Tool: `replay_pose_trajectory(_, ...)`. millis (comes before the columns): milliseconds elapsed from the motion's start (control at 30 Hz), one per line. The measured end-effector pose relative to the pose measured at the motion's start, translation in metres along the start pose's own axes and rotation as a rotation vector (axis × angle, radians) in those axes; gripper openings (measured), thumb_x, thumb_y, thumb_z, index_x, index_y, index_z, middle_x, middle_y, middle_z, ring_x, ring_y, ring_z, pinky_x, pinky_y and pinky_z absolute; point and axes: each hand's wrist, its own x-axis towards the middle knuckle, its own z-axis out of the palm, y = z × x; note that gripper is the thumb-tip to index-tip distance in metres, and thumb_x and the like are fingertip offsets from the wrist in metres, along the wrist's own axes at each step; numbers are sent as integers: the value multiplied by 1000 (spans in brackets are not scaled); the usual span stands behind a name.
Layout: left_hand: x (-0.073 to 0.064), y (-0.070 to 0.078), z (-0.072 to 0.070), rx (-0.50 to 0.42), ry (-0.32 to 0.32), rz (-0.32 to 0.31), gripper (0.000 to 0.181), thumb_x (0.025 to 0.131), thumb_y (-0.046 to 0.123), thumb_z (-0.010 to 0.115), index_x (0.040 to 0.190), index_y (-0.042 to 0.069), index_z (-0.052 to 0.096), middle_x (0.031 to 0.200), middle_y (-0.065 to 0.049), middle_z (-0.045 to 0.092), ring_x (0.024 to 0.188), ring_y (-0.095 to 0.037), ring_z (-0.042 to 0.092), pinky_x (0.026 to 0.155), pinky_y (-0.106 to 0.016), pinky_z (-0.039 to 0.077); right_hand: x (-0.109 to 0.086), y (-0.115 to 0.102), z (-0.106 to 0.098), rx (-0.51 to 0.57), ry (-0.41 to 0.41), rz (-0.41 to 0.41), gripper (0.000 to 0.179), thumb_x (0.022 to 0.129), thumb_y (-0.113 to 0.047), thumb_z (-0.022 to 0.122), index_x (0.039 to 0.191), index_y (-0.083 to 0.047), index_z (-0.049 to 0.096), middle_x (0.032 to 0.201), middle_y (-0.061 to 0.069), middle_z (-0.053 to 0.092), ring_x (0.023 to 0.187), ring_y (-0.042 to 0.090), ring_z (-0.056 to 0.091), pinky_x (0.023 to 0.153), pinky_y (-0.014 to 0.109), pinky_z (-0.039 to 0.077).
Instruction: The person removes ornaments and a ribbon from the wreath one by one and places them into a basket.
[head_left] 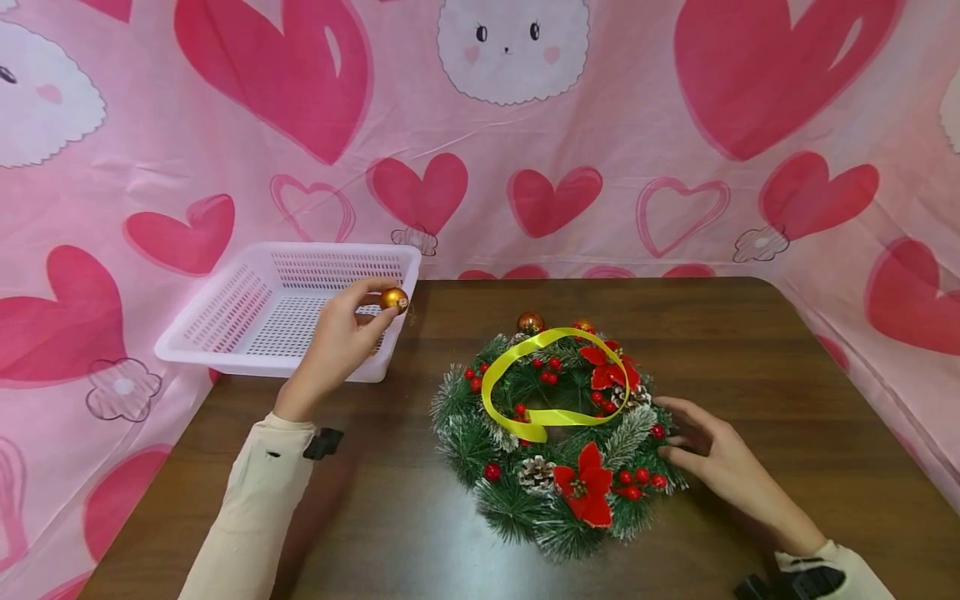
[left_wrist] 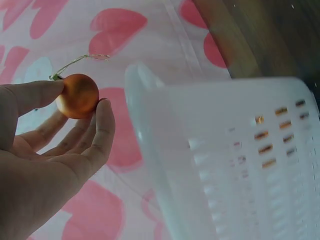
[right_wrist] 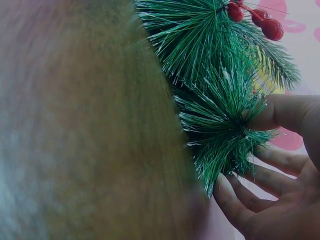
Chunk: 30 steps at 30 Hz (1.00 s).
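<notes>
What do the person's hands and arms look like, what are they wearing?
The left hand and right hand are bare, without gloves. The left sleeve is long and cream, with a small dark mark near the cuff; the right sleeve is cream too. Each wrist carries something black: a left wrist piece and a right wrist piece.
</notes>
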Motion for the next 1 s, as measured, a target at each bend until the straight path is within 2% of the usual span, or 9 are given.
replay_pose_trajectory(100, -4, -2, -7, -8, 12, -14, 32, 92, 6, 70, 123, 3, 64, 115, -11, 66, 106, -27, 66, 75, -24, 58, 0, -1, -1, 4, -6, -4, 60, 87, 2, 72, 142, -1, 48, 143, 31, 45, 98, 3, 65, 78, 19, 54)
replay_pose_trajectory(367, -12, -10, -21, 45, 47, -18, 30, 93, 6, 68, 122, 1, 63, 118, -13, 65, 108, -29, 65, 83, -39, 58, 1, -1, 0, -7, 0, 14, 60, 88, 0, 72, 142, -2, 48, 143, 31, 44, 97, 5, 66, 77, 20, 55)
replay_pose_trajectory(533, -15, -14, -29, 68, 61, -27, 30, 92, 6, 69, 122, 2, 64, 118, -13, 66, 107, -30, 66, 81, -23, 57, 0, -1, 1, -24, -7, 25, 60, 88, -2, 73, 142, -3, 49, 142, 31, 45, 97, 6, 67, 78, 21, 56)
replay_pose_trajectory(600, -16, -14, -32, 77, 66, -32, 30, 93, 7, 69, 122, 2, 64, 117, -14, 66, 107, -30, 66, 81, -24, 57, 1, -1, 1, -27, -8, 21, 59, 88, -2, 73, 142, -3, 49, 141, 30, 46, 97, 6, 67, 78, 21, 56)
replay_pose_trajectory(633, -16, -15, -33, 81, 68, -33, 30, 93, 7, 69, 122, 1, 64, 117, -14, 66, 107, -31, 66, 80, -21, 56, 0, 0, 1, -28, -6, 20, 59, 88, -2, 73, 142, -3, 49, 141, 27, 47, 97, 6, 67, 78, 21, 55)
replay_pose_trajectory(767, -16, -17, -36, 103, 69, -49, 31, 93, 10, 70, 122, 1, 64, 116, -13, 67, 107, -30, 66, 83, -39, 57, 1, 1, 2, -30, 1, 14, 60, 87, -1, 73, 142, -4, 50, 141, 26, 48, 97, 6, 67, 78, 20, 55)
replay_pose_trajectory(833, -16, -18, -38, 116, 63, -56, 32, 92, 11, 71, 122, 2, 64, 116, -13, 67, 105, -30, 66, 84, -40, 57, 1, 1, 2, -32, 6, 14, 60, 87, -1, 73, 142, -4, 50, 140, 26, 48, 96, 6, 67, 78, 20, 55)
replay_pose_trajectory(867, -16, -18, -39, 122, 59, -60, 32, 92, 11, 71, 122, 2, 64, 116, -13, 67, 105, -29, 67, 84, -46, 56, 1, 1, 2, -34, 7, 12, 60, 87, -1, 73, 142, -4, 50, 140, 28, 48, 96, 5, 67, 78, 20, 55)
replay_pose_trajectory(1000, -16, -19, -41, 129, 40, -73, 32, 93, 12, 71, 121, 1, 64, 116, -15, 67, 104, -32, 66, 84, -46, 56, 1, 2, 2, -34, 13, 4, 60, 87, 1, 73, 142, -5, 50, 139, 17, 51, 96, 6, 67, 78, 20, 55)
